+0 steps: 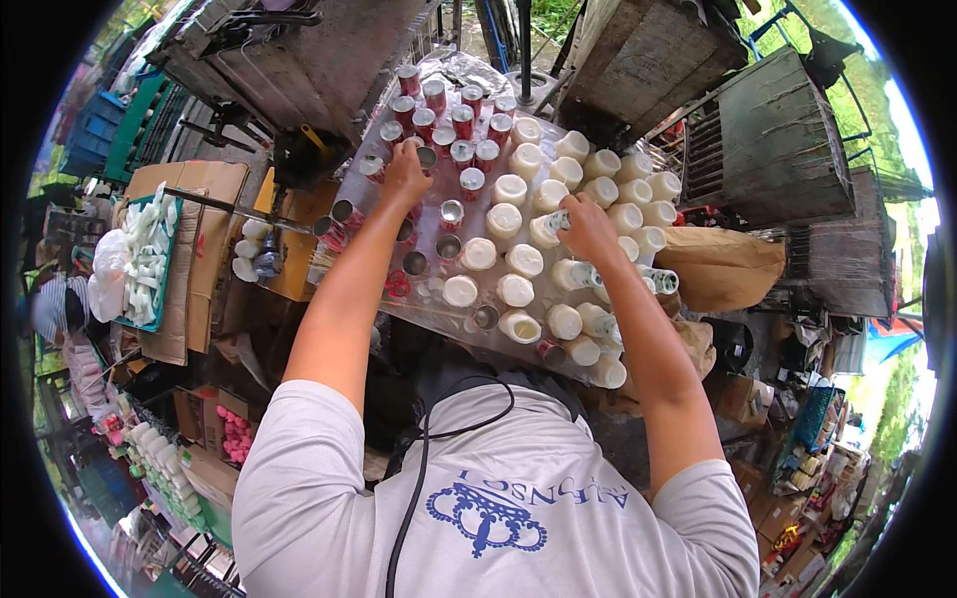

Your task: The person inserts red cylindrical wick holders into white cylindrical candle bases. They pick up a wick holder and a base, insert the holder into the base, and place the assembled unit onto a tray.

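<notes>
My left hand (407, 177) reaches to the table's far left, its fingers closed round what looks like an open red metal can (426, 158). Around it stand several red cans with silver tops, one of them a can (472, 181) to its right. On the right, my right hand (590, 229) grips a pale cylinder with a printed wrap (549, 228), tilted among several cream-white, wax-like cylinders. A white cylinder (524, 260) stands upright in the middle. Nearer me, empty cans such as the can (449, 247) show their hollow insides. The fingers partly hide both held things.
The plastic-covered table (429, 299) has weathered wooden boxes (638, 70) beyond it. A brown paper bag (723, 267) lies at its right edge. To the left are cardboard sheets (204, 214) and a green tray (152, 261) of white pieces. A black cable (424, 468) hangs over my shirt.
</notes>
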The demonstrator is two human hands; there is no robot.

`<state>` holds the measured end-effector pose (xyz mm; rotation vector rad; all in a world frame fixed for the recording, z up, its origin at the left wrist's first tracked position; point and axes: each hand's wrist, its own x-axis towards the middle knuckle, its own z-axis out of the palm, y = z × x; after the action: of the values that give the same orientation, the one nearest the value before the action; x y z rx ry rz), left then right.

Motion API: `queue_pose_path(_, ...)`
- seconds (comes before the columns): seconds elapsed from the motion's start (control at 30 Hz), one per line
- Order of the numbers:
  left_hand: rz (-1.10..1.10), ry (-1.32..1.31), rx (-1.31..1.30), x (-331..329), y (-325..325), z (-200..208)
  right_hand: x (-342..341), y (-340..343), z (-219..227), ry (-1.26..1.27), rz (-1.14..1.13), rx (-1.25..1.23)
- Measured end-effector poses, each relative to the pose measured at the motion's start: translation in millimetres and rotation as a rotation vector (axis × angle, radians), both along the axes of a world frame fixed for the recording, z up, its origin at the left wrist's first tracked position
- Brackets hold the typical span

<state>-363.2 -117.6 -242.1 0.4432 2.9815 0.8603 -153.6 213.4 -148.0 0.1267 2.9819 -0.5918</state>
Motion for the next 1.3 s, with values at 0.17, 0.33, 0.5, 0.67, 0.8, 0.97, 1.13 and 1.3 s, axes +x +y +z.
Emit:
queue_pose_path(0.17,-0.026,-0.113,-0.059,2,13,1,3,-8,8,-0.029,-0.017,-0.013)
queue_pose_path(0.33,-0.049,-0.207,-0.267,9,14,0,2,-14,5,-0.053,0.042,0.107)
queue_pose_path(0.5,-0.039,-0.040,-0.284,24,20,-1,5,-20,13,-0.131,-0.019,0.101)
queue_pose_path(0.67,-0.406,0.094,-0.184,17,37,12,14,-21,27,-0.035,-0.011,0.078)
queue_pose_path(0.8,-0.532,0.099,-0.274,15,64,17,32,-22,50,0.149,-0.033,0.036)
queue_pose_path(0.97,-0.544,0.006,-0.595,23,87,33,85,-30,109,0.290,-0.107,-0.080)
queue_pose_path(1.13,-0.513,0.120,-0.556,20,89,19,152,-33,130,0.341,-0.204,-0.131)
queue_pose_path(1.3,-0.417,0.120,-0.314,32,79,50,193,-39,133,0.361,-0.295,-0.229)
